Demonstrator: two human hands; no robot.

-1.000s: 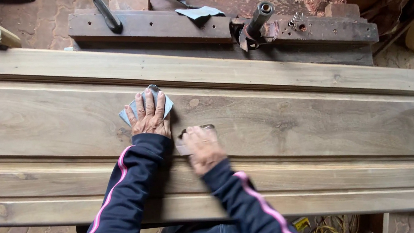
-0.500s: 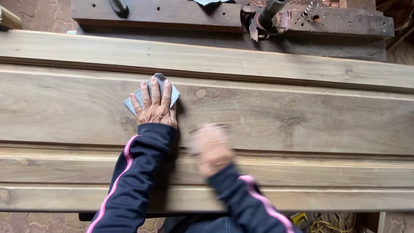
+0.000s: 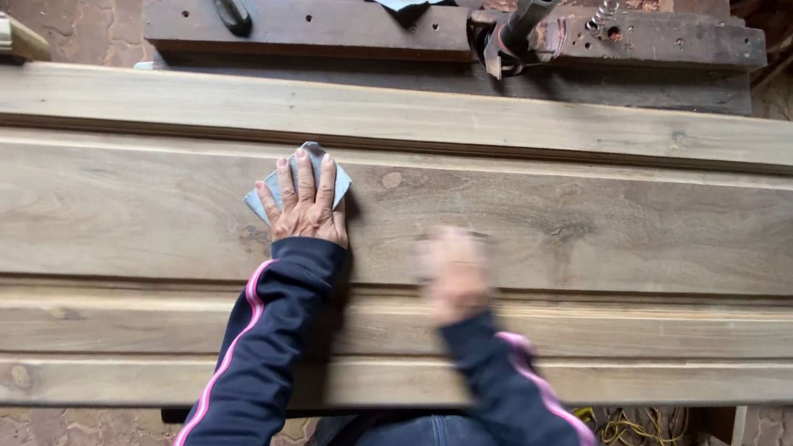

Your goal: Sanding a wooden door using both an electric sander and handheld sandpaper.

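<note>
**Sandpaper pinned flat under the left hand on a moulded board**

A grey sheet of sandpaper [image 3: 321,177] is pressed against the wide flat band of the long wooden board [image 3: 607,224] by the left hand [image 3: 304,207], fingers spread flat over it; its corners show beyond the fingertips. The right hand [image 3: 455,270] is blurred, lying on the board nearby; its grip cannot be told.

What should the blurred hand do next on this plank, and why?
Probably rub back toward the left hand. The right hand is blurred on the plank, while the left lies flat on grey paper.
</note>
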